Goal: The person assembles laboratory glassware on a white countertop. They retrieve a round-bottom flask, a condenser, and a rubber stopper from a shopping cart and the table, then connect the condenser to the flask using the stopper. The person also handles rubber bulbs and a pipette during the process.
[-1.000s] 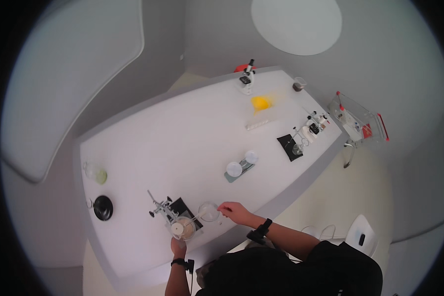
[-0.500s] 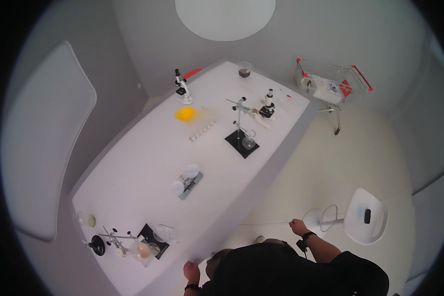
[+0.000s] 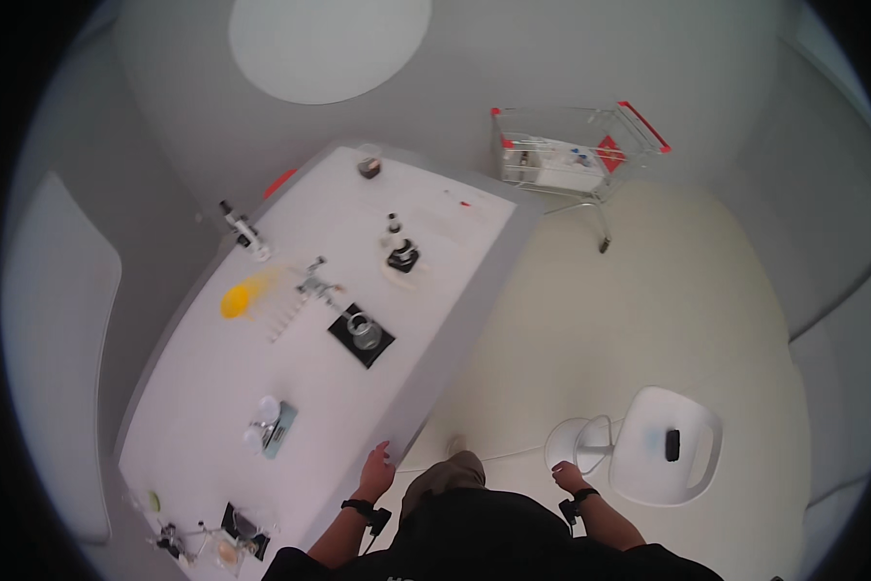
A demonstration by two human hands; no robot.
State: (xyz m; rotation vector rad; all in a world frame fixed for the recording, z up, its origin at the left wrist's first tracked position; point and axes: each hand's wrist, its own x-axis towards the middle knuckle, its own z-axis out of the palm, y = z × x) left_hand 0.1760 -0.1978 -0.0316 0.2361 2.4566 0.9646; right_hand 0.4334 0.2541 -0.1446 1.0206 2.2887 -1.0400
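Lower left, the balance point(image 3: 281, 432) looks light, tippy: hold its base. Lower middle, the left hand point(image 3: 377, 474) is loose, empty; the right hand point(image 3: 569, 476) curls, I can't tell how tightly. Lower right, the stool point(image 3: 641, 463) looks hard: grab its rim.

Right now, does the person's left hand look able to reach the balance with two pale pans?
Probably yes: the left hand appears empty beside the table's edge, and nothing visible blocks the way to the balance, though a stretch seems needed.
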